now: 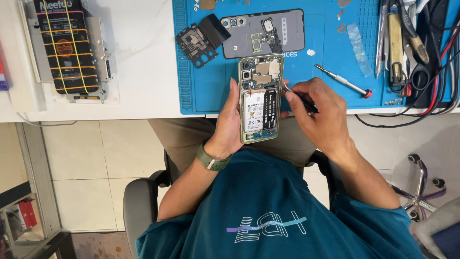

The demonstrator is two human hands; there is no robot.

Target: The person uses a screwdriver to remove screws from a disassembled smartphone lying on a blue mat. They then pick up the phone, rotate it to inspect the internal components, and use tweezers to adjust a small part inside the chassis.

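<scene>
My left hand [228,125] holds an opened smartphone [260,98] upright by its left edge and back. The phone's rear cover is off, so its white battery, circuit boards and camera modules show. My right hand [318,112] pinches dark tweezers [299,98] with the tip at the phone's right edge, near the middle. A green watch strap sits on my left wrist.
A blue work mat [206,91] on the white desk carries the phone's grey back cover [268,31], a black inner frame part [199,41], a small screwdriver [342,80] and loose screws. Tools and cables [417,48] lie at the right; a black device on a plate [67,48] rests at the left.
</scene>
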